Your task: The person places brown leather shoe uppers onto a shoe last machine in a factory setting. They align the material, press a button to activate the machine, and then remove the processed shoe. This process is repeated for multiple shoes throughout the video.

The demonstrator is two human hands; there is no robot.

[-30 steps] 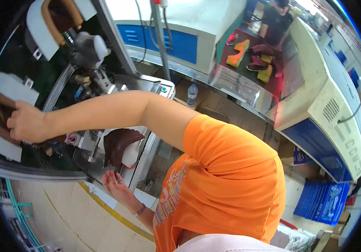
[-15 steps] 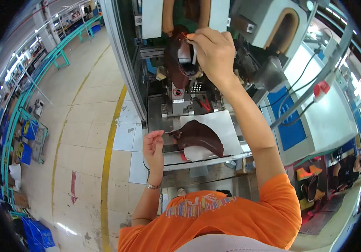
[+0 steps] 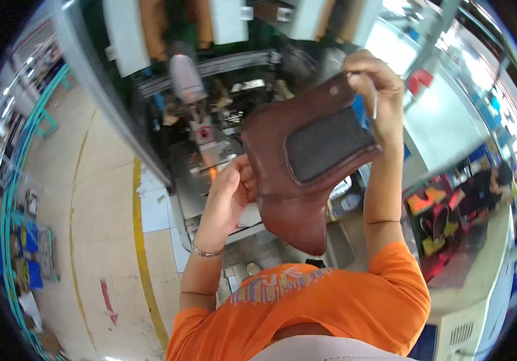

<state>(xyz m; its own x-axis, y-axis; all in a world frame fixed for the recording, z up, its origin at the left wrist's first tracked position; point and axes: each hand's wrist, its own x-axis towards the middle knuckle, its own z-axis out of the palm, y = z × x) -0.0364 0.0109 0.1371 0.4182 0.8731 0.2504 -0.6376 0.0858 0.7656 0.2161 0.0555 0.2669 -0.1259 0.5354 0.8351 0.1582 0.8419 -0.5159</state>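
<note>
A brown leather boot upper (image 3: 279,159) with a black elastic side panel hangs in front of me, its toe pointing down toward my body. My right hand (image 3: 379,87) is closed on the top edge of its shaft. Beside the heel side of the upper is my left hand (image 3: 231,195), thumb and fingers apart and loosely curled. Its fingertips reach the leather's edge, and I cannot tell whether they press on it. Behind them, in the machine, a pale rounded form (image 3: 186,78) stands uncovered.
The machine has upright pads with tan facings (image 3: 153,27) and a metal frame post (image 3: 102,90) at left. A white sheet (image 3: 249,216) lies partly hidden behind the upper. At right are a red knob (image 3: 419,80) and a rack with coloured shoe parts (image 3: 427,201).
The boot upper has come off the machine's form in my right hand and moved toward me. My left hand has risen beside it. The view has shifted, and the other brown piece is hidden now.
</note>
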